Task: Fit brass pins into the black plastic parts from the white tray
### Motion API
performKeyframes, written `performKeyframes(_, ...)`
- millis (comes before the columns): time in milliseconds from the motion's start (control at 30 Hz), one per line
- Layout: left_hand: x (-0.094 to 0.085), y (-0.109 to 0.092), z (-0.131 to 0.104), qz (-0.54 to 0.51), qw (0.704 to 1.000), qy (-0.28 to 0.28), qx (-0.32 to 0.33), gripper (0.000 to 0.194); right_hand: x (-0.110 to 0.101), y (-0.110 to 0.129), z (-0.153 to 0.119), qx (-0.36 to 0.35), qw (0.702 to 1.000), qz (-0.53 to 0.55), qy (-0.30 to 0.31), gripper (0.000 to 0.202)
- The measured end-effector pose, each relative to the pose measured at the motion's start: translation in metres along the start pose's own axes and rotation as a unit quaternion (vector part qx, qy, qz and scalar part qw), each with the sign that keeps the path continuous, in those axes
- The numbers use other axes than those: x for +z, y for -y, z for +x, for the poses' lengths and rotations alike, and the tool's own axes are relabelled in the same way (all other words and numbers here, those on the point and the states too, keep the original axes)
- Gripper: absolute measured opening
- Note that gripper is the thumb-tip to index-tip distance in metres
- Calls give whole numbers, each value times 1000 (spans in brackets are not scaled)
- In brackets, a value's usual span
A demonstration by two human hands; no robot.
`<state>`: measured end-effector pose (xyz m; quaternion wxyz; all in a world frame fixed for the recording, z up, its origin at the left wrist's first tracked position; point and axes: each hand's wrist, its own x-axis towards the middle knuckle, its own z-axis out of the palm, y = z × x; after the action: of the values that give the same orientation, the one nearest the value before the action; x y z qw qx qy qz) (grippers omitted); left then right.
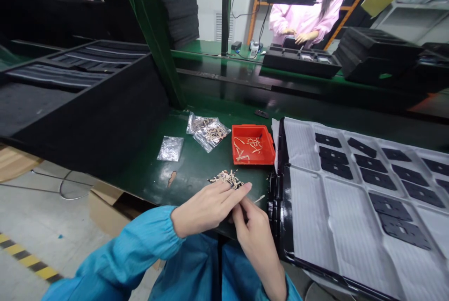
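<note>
My left hand (207, 206) reaches over a small heap of cream-coloured strips with dark bits (228, 178), its fingers pressed together and bent down at the heap's near edge. Against it, my right hand (255, 231) is closed, thumb and fingers pinched near the left thumb. Whatever sits between the two hands is hidden by the fingers. One loose pale strip (260, 199) lies just right of the right fingertips. Behind the heap, a shallow red tray (253, 159) holds several similar pale strips.
Clear bags of small parts (209, 132) and a flat clear bag (170, 148) lie left of the red tray. To the right, a white-lined tray (308, 212) carries black flat plates (403, 231). A black bin (87, 118) stands left; across the bench a person in pink (308, 20) works.
</note>
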<state>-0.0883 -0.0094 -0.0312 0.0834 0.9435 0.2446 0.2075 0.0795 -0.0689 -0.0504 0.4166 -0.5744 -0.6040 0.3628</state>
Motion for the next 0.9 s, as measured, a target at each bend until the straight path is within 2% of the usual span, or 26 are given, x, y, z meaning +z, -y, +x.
performKeyframes(100,4,4,-2,-58,998,-7,-28,63,1,-2,0,2,1000,3,-9,33)
performKeyframes(367,2,14,1,-200,972,-52,-116,43,4,-1,-3,12,1000,10,-17,36)
performKeyframes(600,-2,42,-11,-153,945,-137,-254,38,5,-22,-6,66,996,-11,-51,37)
performKeyframes(667,-1,51,-16,-135,940,-149,-275,38,5,-20,-9,67,996,-19,-63,38)
performKeyframes(733,0,57,-21,-122,938,-158,-285,37,3,-7,-15,59,995,-25,-80,37)
performKeyframes(833,2,60,-24,-109,937,-175,-281,36,-6,26,-27,8,987,-36,-154,28)
performKeyframes(900,2,58,-23,-99,939,-194,-268,35,-12,42,-25,-83,955,-47,-281,18)
